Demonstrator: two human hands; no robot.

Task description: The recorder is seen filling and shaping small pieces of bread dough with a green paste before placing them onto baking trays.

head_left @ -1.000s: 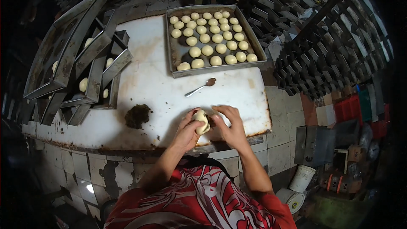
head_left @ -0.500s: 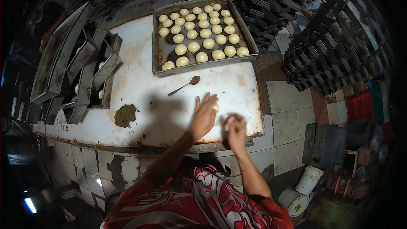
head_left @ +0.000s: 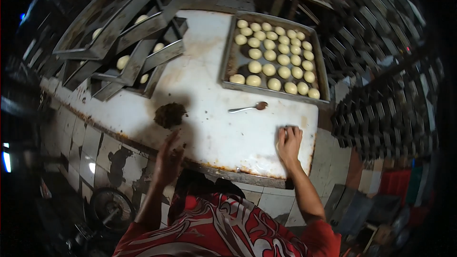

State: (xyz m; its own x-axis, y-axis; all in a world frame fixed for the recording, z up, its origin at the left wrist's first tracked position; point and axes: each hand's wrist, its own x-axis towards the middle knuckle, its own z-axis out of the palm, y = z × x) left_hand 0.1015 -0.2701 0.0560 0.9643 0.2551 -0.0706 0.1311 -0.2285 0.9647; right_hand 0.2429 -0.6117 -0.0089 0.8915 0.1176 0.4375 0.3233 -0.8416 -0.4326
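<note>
My right hand (head_left: 289,143) rests on the white tabletop near its right end, fingers curled down. Whatever lies under them is mostly hidden; only a hint of something pale shows beside the thumb. Over the table's front edge, my left hand (head_left: 168,158) is stretched out with its fingers apart, slightly blurred and holding nothing visible. Just beyond it sits a dark greenish-brown crumbly heap (head_left: 170,115). A spoon (head_left: 248,108) with brown residue in its bowl lies between the hands, farther back. Behind it, a square metal tray (head_left: 276,93) carries several rows of round pale dough balls (head_left: 269,70).
Stacked metal trays (head_left: 135,54) with more dough balls crowd the table's left end. Racks of dark metal tins (head_left: 381,119) rise beyond the right side. Grey boxes (head_left: 350,209) stand on the floor at right, and a wheel (head_left: 112,208) at lower left.
The view has swung left. My left hand has left the pale dough piece and moved left to the dark heap. My right hand has gone from raised and blurred to resting on the table.
</note>
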